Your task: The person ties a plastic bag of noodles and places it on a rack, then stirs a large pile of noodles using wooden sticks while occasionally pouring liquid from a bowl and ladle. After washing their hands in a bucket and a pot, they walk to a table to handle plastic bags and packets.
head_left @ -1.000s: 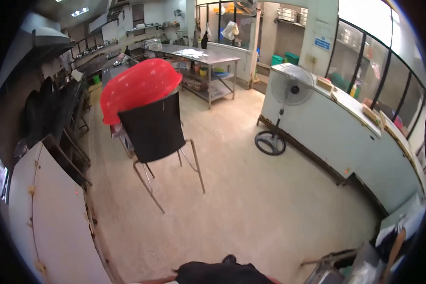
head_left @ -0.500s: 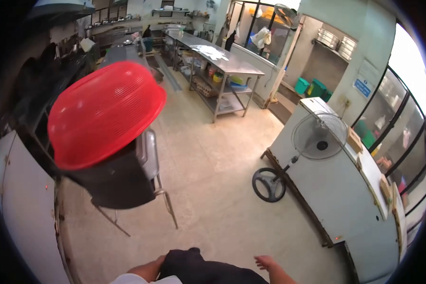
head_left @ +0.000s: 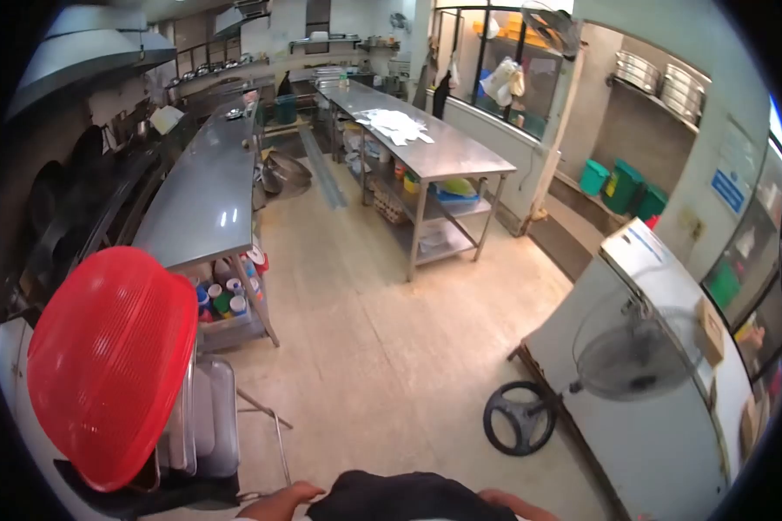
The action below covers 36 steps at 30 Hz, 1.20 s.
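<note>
Low in the view, my left hand (head_left: 306, 492) is beside the black clothing (head_left: 400, 497), its fingers too hidden to read. On the other side of the clothing part of my right arm shows, and the fingers of my right hand (head_left: 499, 497) cannot be made out. Nothing can be seen held in either one. To the left, a large red plastic basket (head_left: 113, 365) lies upside down on top of stacked chairs (head_left: 215, 417), the nearest large object to my left hand.
A long steel table (head_left: 195, 191) runs along the left. Another (head_left: 460, 156) bears white papers (head_left: 395, 126). A standing fan (head_left: 634, 352) with a round black base (head_left: 520, 418) is by a white cabinet (head_left: 669, 451) on the right. Green bins (head_left: 621, 187) stand beyond the doorway.
The view has moved forward and tilted up. The red basket and chairs now appear lower and further left, the fan lower right. My right hand, spread before, is now mostly hidden.
</note>
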### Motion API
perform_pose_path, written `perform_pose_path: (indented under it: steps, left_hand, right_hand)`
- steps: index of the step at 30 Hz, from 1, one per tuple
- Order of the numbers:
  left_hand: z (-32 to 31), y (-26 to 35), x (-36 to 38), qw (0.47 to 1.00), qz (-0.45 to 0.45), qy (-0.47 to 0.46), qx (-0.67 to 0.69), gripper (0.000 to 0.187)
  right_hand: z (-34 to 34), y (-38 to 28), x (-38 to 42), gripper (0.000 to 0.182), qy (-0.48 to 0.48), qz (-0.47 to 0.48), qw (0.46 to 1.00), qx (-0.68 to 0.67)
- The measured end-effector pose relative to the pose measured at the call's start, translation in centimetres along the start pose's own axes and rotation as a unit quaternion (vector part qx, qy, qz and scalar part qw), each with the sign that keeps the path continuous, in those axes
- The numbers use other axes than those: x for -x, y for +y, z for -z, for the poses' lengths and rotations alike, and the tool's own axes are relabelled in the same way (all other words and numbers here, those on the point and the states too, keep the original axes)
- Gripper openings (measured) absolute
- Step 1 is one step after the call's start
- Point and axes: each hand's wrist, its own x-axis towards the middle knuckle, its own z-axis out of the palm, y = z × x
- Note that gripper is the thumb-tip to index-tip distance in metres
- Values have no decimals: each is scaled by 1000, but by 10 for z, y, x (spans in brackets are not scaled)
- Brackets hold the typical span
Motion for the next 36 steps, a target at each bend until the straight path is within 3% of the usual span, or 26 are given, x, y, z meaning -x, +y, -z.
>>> perform_pose_path:
  steps: [2,3,4,5,6,8,9,11,13,14,16,17,20,23,26,28,29,30,31,32,33,34,35,36]
  left_hand:
    - [17,32,0,996,43,-20,78,56]
    - [20,45,6,995,46,-23,88,56]
    - [25,55,8,965,59,-4,256,57]
    - [37,66,6,908,70,16,414,60]
    - [48,74,2,891,71,-2,449,62]
    - [67,90,-12,896,101,-19,433,61]
    - [80,99,-22,906,115,-30,406,60]
    - [118,121,-44,918,135,-54,369,59]
    - [160,149,-68,932,138,-77,328,58]
    - [192,163,-78,937,140,-83,308,57]
    - [255,197,-102,946,139,-91,279,56]
    - [290,215,-116,948,141,-92,270,56]
    - [393,286,-158,946,138,-71,283,54]
    - [464,339,-208,940,71,-48,330,63]
    - [499,378,-256,944,77,-77,312,64]
    - [530,405,-249,986,72,-38,144,60]
    - [536,383,-275,998,-25,10,65,57]
    - [553,389,-276,989,-33,39,141,51]
    - [570,396,-275,973,-45,67,217,46]
    - [589,405,-271,951,-61,93,289,41]
    - [612,437,-244,901,43,123,414,37]
    - [634,463,-227,870,45,145,470,34]
    - [658,485,-234,835,48,168,521,30]
    - [676,500,-251,837,50,157,522,30]
  right_hand:
    - [119,-61,-34,57,34,16,999,-27]
    - [186,-78,-97,55,49,37,998,-25]
    - [223,-168,21,49,183,19,983,-22]
    - [266,-228,42,31,236,61,965,103]
    - [305,-264,31,32,310,88,946,34]
    - [369,-334,3,30,348,223,910,23]
    - [373,-380,34,33,295,234,911,-169]
    - [371,-442,32,31,268,306,887,-220]
    - [359,-478,7,31,231,255,924,-169]
    - [348,-493,12,41,222,164,961,-37]
    - [336,-495,-38,64,161,173,936,260]
    - [328,-492,-56,64,127,145,948,253]
    - [306,-493,-88,63,-10,13,1000,11]
    - [338,-537,-120,54,-50,-12,999,7]
    - [411,-613,-170,45,-47,43,998,10]
    - [469,-649,-250,44,-60,134,988,39]
    - [496,-695,-237,49,-42,147,986,67]
    - [522,-745,-216,54,-22,158,983,96]
    - [540,-822,-153,61,23,69,987,143]
    - [559,-860,-135,64,22,123,978,167]
    - [576,-910,-92,62,11,144,967,212]
    - [593,-935,-82,60,-12,236,939,249]
    - [609,-972,-65,60,-6,226,940,254]
    - [618,-1007,-34,59,-32,223,931,286]
